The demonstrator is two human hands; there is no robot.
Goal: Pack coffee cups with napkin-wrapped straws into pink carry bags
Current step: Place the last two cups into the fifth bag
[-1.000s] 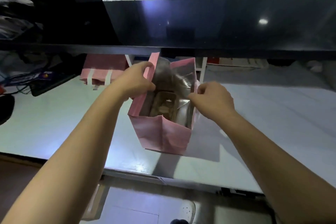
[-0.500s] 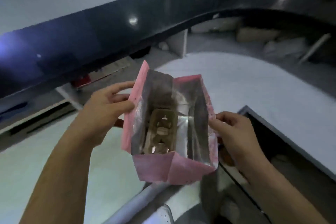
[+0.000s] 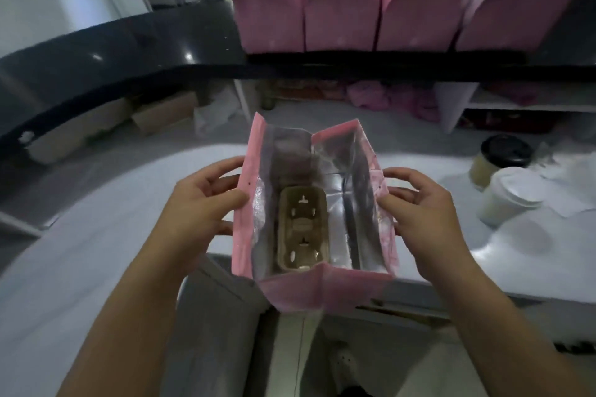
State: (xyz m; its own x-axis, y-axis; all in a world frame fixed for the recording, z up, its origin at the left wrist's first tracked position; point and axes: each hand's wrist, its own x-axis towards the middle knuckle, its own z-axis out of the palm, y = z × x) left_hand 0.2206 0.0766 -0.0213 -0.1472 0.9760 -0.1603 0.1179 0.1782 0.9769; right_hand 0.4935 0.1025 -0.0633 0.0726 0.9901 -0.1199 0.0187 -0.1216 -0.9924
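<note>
I hold an open pink carry bag [image 3: 300, 295] with a silver foil lining in the air over the counter's front edge. My left hand [image 3: 200, 209] pinches its left rim and my right hand [image 3: 422, 213] pinches its right rim, spreading the mouth. A brown cardboard cup tray [image 3: 301, 230] lies flat at the bottom of the bag. To the right on the counter stand two coffee cups: one with a black lid [image 3: 501, 161], one with a white lid [image 3: 509, 193].
Several closed pink bags [image 3: 342, 6] stand in a row on the black raised ledge [image 3: 129, 51] at the back. White napkins [image 3: 567, 184] lie right of the cups. Cardboard boxes [image 3: 161, 113] and pink items sit under the ledge. The white counter [image 3: 96, 190] curves left.
My view has swung right along the counter, bringing the row of pink bags and the two cups into sight. Both hands have carried the open bag along, still gripping its rims.
</note>
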